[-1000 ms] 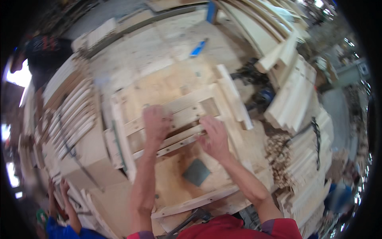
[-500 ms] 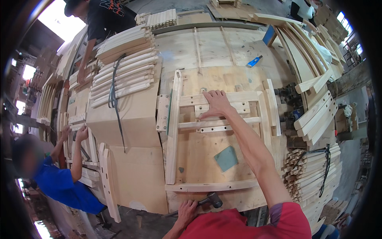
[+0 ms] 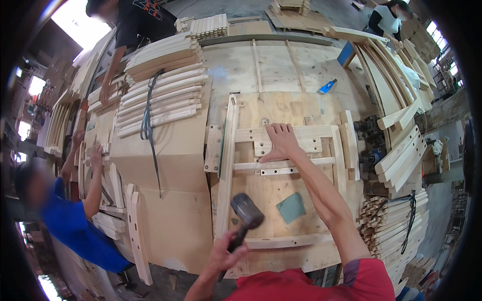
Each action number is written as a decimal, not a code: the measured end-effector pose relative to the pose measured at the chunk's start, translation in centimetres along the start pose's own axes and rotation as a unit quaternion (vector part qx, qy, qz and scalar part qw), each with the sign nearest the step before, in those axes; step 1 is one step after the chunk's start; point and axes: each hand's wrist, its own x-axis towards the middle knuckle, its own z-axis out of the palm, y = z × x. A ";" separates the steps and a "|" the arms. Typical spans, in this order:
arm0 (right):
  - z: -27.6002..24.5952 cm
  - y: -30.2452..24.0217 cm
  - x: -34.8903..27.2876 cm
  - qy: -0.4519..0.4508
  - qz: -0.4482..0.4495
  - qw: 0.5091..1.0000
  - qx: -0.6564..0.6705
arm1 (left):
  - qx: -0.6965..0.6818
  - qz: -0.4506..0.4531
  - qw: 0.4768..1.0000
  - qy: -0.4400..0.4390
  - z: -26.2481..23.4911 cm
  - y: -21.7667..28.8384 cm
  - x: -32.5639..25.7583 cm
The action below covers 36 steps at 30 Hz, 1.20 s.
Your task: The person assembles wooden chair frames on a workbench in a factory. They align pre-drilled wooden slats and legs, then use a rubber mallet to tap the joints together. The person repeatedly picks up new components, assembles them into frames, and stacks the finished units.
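My left hand [image 3: 227, 253] is wrapped round the handle of a black-headed mallet [image 3: 247, 210], raised over the near left corner of a pale wooden frame [image 3: 228, 180]. The frame lies flat on a plywood worktop [image 3: 261, 210]. My right hand [image 3: 282, 143] spans its far rail and a short drilled block [image 3: 312, 146] beside it. Its fingers reach the rail's far edge and the thumb is spread toward the near side. A narrower crossbar [image 3: 321, 161] runs just nearer. Inside the frame lies a green-grey square piece [image 3: 290, 207].
A drilled plate [image 3: 213, 148] stands against the frame's left side; dark clamps [image 3: 369, 160] are at the right. Strapped wooden bars [image 3: 160, 103] lie on cardboard at left, more bundled sticks [image 3: 386, 220] at right. A blue tool [image 3: 327, 86] lies beyond. A co-worker in blue [image 3: 80, 231] works at left.
My left hand has lifted the mallet from the near edge up over the frame, its head now turned upward. My right hand keeps its place on the rail. The view has shifted slightly.
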 end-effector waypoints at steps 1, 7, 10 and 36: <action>0.2 -0.1 -0.3 0.024 -0.008 1.000 0.000 | 0.003 0.015 1.000 -0.008 -1.2 0.5 1.5; 0.7 0.3 -0.6 0.063 -0.009 0.998 0.027 | -0.061 -0.064 0.964 0.252 -0.3 2.2 9.7; 0.4 0.0 -0.5 0.054 -0.006 0.998 0.038 | -0.061 -0.034 0.954 0.293 -0.5 3.3 12.9; 1.5 0.4 -0.4 0.079 -0.016 0.997 0.004 | 0.304 0.065 0.876 0.368 -2.4 5.7 27.6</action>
